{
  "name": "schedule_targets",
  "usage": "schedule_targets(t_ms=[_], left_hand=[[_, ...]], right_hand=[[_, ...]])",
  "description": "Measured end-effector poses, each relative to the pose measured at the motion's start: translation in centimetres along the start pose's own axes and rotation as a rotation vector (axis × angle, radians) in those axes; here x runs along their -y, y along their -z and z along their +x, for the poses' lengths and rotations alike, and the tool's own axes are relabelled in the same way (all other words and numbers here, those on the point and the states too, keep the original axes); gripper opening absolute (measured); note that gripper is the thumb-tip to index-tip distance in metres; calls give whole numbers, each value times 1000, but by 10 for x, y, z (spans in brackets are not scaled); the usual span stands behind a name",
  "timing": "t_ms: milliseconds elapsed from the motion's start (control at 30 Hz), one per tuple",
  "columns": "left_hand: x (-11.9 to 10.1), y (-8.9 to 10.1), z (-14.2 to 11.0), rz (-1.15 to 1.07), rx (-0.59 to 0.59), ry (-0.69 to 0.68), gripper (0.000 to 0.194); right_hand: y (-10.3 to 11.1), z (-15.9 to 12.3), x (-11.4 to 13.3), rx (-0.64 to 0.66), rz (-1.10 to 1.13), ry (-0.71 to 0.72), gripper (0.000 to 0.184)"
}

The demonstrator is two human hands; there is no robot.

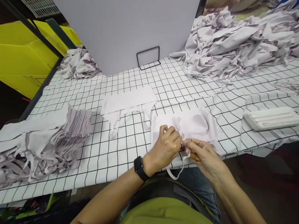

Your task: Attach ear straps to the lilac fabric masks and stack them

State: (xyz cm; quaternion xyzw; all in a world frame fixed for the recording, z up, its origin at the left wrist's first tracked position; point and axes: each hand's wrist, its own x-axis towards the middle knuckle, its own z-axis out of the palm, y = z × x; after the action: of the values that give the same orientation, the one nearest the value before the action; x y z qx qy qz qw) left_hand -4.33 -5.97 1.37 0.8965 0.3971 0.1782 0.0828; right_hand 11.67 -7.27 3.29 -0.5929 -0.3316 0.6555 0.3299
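A pale lilac garment piece (193, 124) with a narrow strap (175, 177) lies at the table's front edge. My left hand (167, 144), with a black watch on its wrist, is closed on the edge of this piece. Right beside it, my right hand (202, 154) pinches at the same edge, fingertips almost touching the left. A brown wooden handle (195, 157) shows under the right fingers; the rest of that tool is hidden. The strap loops down below both hands. Further left, a second garment piece (130, 101) lies flat with two straps toward me.
A neat stack of similar pieces (53, 137) sits at the left, and a loose heap of them (233, 43) at the back right. A smaller pile (78, 63) is back left. A grey panel (130, 31) stands behind; a white case (271, 118) lies right.
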Motion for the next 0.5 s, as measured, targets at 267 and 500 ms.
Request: schedule_targets(t_ms=[267,500], left_hand=[[18,36,-26,-273,-6,196,21],[58,34,7,7,-1,438,32]], right_hand=[[72,12,15,-415,-735,382,42],[104,101,68,-200,-1104,859,39]])
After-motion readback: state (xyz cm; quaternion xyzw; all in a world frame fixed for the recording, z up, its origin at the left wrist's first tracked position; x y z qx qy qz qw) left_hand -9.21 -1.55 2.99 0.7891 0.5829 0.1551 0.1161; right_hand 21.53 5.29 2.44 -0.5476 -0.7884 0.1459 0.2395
